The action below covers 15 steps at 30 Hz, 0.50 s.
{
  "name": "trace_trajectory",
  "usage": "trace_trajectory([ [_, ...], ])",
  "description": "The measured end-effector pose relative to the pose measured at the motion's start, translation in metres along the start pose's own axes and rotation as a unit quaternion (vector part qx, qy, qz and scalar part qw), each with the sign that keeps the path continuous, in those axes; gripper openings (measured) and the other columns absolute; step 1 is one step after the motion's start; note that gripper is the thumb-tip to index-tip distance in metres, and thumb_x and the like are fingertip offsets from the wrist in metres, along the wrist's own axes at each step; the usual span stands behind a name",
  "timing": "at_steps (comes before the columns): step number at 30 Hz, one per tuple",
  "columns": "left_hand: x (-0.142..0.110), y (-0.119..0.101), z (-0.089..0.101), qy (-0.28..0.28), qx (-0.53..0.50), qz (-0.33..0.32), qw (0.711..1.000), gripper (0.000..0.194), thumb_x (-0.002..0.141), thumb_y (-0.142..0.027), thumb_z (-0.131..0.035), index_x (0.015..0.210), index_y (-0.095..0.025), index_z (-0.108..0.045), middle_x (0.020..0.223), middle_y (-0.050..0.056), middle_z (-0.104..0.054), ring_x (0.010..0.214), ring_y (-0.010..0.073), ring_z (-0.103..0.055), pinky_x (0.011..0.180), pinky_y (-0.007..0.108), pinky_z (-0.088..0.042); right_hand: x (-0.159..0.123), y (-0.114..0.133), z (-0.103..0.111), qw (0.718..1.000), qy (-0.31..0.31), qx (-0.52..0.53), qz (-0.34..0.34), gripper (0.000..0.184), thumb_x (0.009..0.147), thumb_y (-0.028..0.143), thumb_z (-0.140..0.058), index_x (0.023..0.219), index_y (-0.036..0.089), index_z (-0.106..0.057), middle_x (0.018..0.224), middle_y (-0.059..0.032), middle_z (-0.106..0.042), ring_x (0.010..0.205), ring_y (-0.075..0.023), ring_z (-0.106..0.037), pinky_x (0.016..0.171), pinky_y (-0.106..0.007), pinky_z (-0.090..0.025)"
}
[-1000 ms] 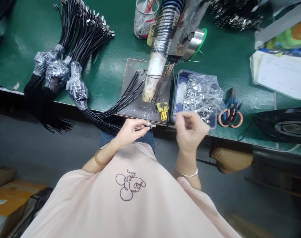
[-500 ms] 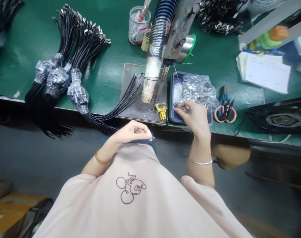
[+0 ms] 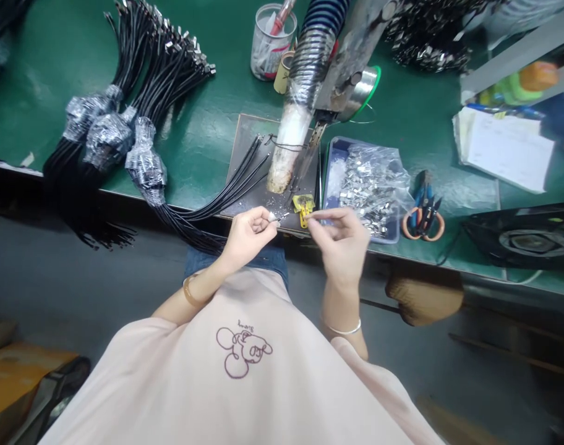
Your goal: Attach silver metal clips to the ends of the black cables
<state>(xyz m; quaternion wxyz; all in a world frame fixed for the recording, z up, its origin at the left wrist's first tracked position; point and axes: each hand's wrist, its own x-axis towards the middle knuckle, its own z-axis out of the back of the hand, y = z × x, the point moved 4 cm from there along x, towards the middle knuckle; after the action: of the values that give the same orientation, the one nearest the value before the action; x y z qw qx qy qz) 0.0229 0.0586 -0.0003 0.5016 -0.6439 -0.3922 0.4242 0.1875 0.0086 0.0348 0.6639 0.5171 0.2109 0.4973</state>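
My left hand (image 3: 249, 235) is closed in a pinch at the table's front edge. From its fingertips sticks the short end of a thin cable (image 3: 284, 217), with something white at the fingers. Facing it, my right hand (image 3: 340, 241) pinches thumb and forefinger together; whatever lies between them is too small to make out. Just beyond those fingertips is a yellow clip-like piece (image 3: 303, 209) on the dark work board (image 3: 245, 148). Several black cables (image 3: 235, 188) run from a wrapped bundle (image 3: 145, 164) onto the board. Right of it, a blue tray (image 3: 331, 185) holds small metal parts (image 3: 372, 191).
A duct hose (image 3: 305, 74) and a metal bracket (image 3: 356, 59) come down over the board, beside a solder wire spool (image 3: 368, 89). Orange-handled cutters (image 3: 423, 216) and a black fan-like device (image 3: 532, 235) lie rightward. A clear cup (image 3: 273, 46) stands behind.
My right hand has left the blue tray and moved left, close to my left hand. My left hand has risen toward the board edge with the cable end. The view has shifted slightly.
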Motion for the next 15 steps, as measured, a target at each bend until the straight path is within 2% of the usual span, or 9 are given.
trace_trajectory([
  [2, -0.002, -0.003, -0.001, -0.008, 0.026, -0.021, 0.999, 0.019, 0.074, -0.027, -0.065, 0.067, -0.017, -0.051, 0.054, -0.008, -0.041, 0.05, 0.0044, -0.035, 0.05, 0.018, -0.028, -0.009, 0.002, -0.015, 1.0, 0.026, 0.009, -0.008, 0.008, 0.081, 0.027, -0.068, 0.08, 0.02, -0.064, 0.066, 0.0047, -0.064, 0.04, -0.0041, -0.03, 0.04, -0.021, -0.022],
  [5, -0.004, -0.005, -0.001, -0.019, 0.072, -0.044, 0.996, 0.018, 0.074, -0.023, -0.064, 0.067, -0.018, -0.048, 0.055, -0.008, -0.039, 0.052, 0.0049, -0.034, 0.053, 0.019, -0.03, -0.015, 0.004, -0.025, 1.0, 0.021, -0.005, -0.004, 0.007, 0.083, 0.025, -0.065, 0.081, 0.019, -0.065, 0.058, 0.0078, -0.055, 0.041, -0.0039, -0.028, 0.041, -0.02, -0.022],
  [11, -0.005, -0.008, -0.003, -0.019, 0.132, -0.069, 0.989, 0.015, 0.075, -0.022, -0.061, 0.067, -0.019, -0.048, 0.055, -0.008, -0.039, 0.052, 0.006, -0.034, 0.054, 0.02, -0.03, -0.016, 0.0, -0.027, 0.999, 0.026, 0.009, -0.018, 0.007, 0.084, 0.026, -0.066, 0.083, 0.019, -0.065, 0.068, 0.005, -0.064, 0.043, -0.0037, -0.032, 0.042, -0.02, -0.026],
  [15, -0.006, -0.008, -0.003, -0.018, 0.148, -0.084, 0.985, 0.015, 0.076, -0.023, -0.059, 0.068, -0.018, -0.048, 0.056, -0.007, -0.039, 0.052, 0.0059, -0.033, 0.053, 0.019, -0.03, -0.016, -0.002, -0.026, 0.999, 0.024, 0.022, -0.025, 0.007, 0.084, 0.027, -0.067, 0.084, 0.02, -0.065, 0.071, 0.0036, -0.066, 0.046, -0.0049, -0.04, 0.044, -0.02, -0.03],
])
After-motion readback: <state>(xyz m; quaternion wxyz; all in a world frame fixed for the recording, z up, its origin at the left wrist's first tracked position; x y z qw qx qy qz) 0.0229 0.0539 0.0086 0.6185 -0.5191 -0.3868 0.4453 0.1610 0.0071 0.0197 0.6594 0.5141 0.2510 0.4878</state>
